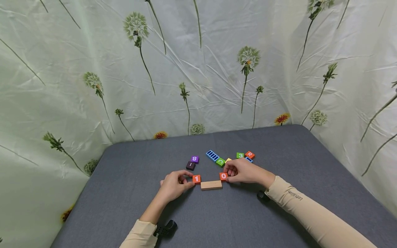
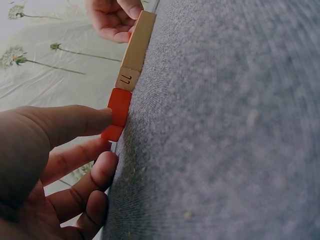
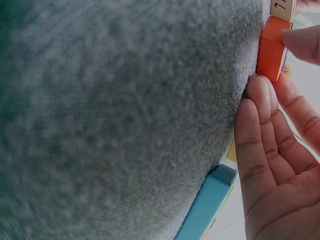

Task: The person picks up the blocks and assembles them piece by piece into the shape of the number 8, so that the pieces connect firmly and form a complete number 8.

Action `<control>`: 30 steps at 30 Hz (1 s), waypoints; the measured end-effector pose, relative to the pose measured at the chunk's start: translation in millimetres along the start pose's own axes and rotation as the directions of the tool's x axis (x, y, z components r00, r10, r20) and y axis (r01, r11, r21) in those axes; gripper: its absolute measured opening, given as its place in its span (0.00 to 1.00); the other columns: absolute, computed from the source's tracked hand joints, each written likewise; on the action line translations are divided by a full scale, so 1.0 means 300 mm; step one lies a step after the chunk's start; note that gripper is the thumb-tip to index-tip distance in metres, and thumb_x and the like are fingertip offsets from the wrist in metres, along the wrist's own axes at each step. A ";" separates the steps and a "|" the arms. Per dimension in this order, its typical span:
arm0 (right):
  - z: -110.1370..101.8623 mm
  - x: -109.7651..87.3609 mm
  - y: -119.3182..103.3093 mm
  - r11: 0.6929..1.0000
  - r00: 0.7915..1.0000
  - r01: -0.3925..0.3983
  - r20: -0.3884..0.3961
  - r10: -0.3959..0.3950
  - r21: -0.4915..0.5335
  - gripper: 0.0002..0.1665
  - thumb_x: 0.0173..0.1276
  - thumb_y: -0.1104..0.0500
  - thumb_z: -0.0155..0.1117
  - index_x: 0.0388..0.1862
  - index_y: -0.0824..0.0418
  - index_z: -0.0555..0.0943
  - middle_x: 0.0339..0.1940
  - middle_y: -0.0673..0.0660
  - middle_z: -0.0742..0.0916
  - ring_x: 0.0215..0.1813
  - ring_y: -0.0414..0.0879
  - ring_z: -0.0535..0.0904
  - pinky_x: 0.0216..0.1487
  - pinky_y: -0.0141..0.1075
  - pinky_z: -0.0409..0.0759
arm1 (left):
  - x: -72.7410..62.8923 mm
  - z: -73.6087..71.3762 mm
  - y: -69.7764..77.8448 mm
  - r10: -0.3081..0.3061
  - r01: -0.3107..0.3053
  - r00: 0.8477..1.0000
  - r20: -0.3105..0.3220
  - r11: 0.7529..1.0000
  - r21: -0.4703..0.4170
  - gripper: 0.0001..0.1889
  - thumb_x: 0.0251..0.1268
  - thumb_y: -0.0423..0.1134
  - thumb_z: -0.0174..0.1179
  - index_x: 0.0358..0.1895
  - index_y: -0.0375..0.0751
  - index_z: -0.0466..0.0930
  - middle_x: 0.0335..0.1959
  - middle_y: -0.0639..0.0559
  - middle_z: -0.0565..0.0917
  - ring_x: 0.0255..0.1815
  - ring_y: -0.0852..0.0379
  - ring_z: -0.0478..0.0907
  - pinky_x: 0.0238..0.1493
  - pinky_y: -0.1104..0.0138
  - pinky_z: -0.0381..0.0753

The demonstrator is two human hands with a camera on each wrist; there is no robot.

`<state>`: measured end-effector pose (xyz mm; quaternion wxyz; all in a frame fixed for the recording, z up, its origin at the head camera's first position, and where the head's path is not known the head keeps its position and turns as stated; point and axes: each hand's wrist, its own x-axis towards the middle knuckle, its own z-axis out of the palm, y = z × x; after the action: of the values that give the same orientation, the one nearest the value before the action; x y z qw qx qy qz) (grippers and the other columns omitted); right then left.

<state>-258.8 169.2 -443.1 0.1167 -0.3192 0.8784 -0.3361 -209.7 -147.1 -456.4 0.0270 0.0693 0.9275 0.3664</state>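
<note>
Between thumb and fingers, my left hand [image 1: 174, 186] pinches an orange block marked 1 [image 1: 196, 179] at the left end of a plain wooden block [image 1: 211, 185]. At the wooden block's other end, my right hand [image 1: 245, 171] pinches an orange block marked 0 [image 1: 223, 176]. The left wrist view shows the orange block [image 2: 120, 107] right against the wooden block's end [image 2: 127, 78], which bears dark marks. Likewise, in the right wrist view the orange block [image 3: 272, 47] sits close to the wooden end, with the thumb on its near side.
Behind the hands lie a purple block [image 1: 194, 158], a dark block [image 1: 190, 165], a long blue block [image 1: 212, 155], green blocks [image 1: 220, 162] and an orange R block [image 1: 250, 154]. A yellow block is partly hidden by the right hand. A floral curtain hangs behind the grey table [image 1: 139, 158].
</note>
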 end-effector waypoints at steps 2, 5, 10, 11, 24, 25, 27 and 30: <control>-0.001 -0.001 -0.001 1.000 1.000 0.000 0.000 0.000 -0.003 0.08 0.66 0.62 0.74 0.42 0.59 0.85 0.32 0.45 0.85 0.35 0.33 0.79 0.39 0.29 0.80 | 0.001 -0.002 0.001 -0.002 0.002 1.000 0.001 1.000 -0.004 0.13 0.65 0.44 0.77 0.51 0.51 0.89 0.24 0.59 0.80 0.26 0.58 0.72 0.45 0.51 0.53; -0.002 -0.002 -0.001 1.000 1.000 0.006 -0.002 -0.006 -0.010 0.07 0.66 0.62 0.73 0.42 0.59 0.85 0.33 0.46 0.85 0.35 0.33 0.79 0.40 0.29 0.81 | 0.003 -0.006 0.002 -0.001 0.001 1.000 0.004 1.000 -0.007 0.13 0.65 0.45 0.77 0.50 0.50 0.89 0.24 0.59 0.80 0.26 0.58 0.72 0.45 0.51 0.53; -0.003 -0.003 0.003 1.000 1.000 0.013 -0.004 -0.013 -0.007 0.07 0.66 0.62 0.73 0.42 0.59 0.85 0.33 0.46 0.85 0.35 0.33 0.79 0.39 0.29 0.81 | 0.016 -0.022 0.005 0.010 -0.009 0.999 0.030 0.999 -0.033 0.12 0.67 0.44 0.76 0.50 0.49 0.89 0.25 0.58 0.80 0.25 0.59 0.72 0.43 0.54 0.60; -0.003 -0.005 0.004 1.000 1.000 0.014 -0.004 -0.014 -0.005 0.07 0.66 0.62 0.73 0.42 0.59 0.85 0.33 0.46 0.85 0.35 0.33 0.79 0.39 0.29 0.81 | 0.021 -0.027 0.005 0.014 -0.012 0.999 0.038 0.999 -0.043 0.12 0.67 0.44 0.75 0.51 0.48 0.89 0.25 0.58 0.79 0.25 0.59 0.72 0.41 0.56 0.63; 0.001 -0.013 -0.001 1.000 1.000 -0.002 0.006 0.002 0.010 0.07 0.68 0.61 0.75 0.42 0.57 0.86 0.34 0.46 0.85 0.35 0.33 0.79 0.41 0.29 0.81 | 0.106 -0.074 0.009 0.002 -0.002 0.999 0.041 1.000 -0.015 0.16 0.70 0.37 0.73 0.58 0.42 0.86 0.26 0.53 0.80 0.24 0.59 0.71 0.28 0.65 0.69; 0.002 -0.013 -0.001 1.000 1.000 -0.003 0.005 0.003 0.008 0.07 0.68 0.61 0.75 0.42 0.57 0.85 0.34 0.46 0.85 0.35 0.33 0.79 0.41 0.29 0.81 | 0.112 -0.073 0.006 0.002 -0.002 0.999 0.041 1.000 -0.010 0.16 0.69 0.37 0.73 0.58 0.42 0.86 0.26 0.53 0.81 0.24 0.59 0.71 0.29 0.65 0.69; 0.003 -0.013 -0.001 1.000 1.000 0.000 0.002 0.000 0.008 0.07 0.68 0.61 0.75 0.42 0.57 0.85 0.34 0.46 0.85 0.35 0.33 0.79 0.41 0.29 0.81 | 0.124 -0.071 -0.001 0.010 -0.010 0.999 0.040 1.000 0.006 0.18 0.69 0.37 0.73 0.60 0.42 0.85 0.26 0.53 0.81 0.24 0.60 0.72 0.29 0.65 0.69; 0.002 -0.012 -0.002 1.000 1.000 0.003 0.000 -0.003 0.012 0.07 0.68 0.61 0.75 0.42 0.57 0.86 0.34 0.46 0.85 0.35 0.33 0.78 0.41 0.29 0.81 | 0.136 -0.068 -0.009 0.025 -0.026 0.999 0.033 0.999 0.034 0.20 0.69 0.36 0.73 0.62 0.42 0.85 0.26 0.53 0.81 0.24 0.60 0.72 0.29 0.65 0.69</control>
<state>-255.4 171.0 -443.3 0.1181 -0.3197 0.8759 -0.3414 -252.4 -156.8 -443.5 0.0362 0.0875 0.9321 0.3497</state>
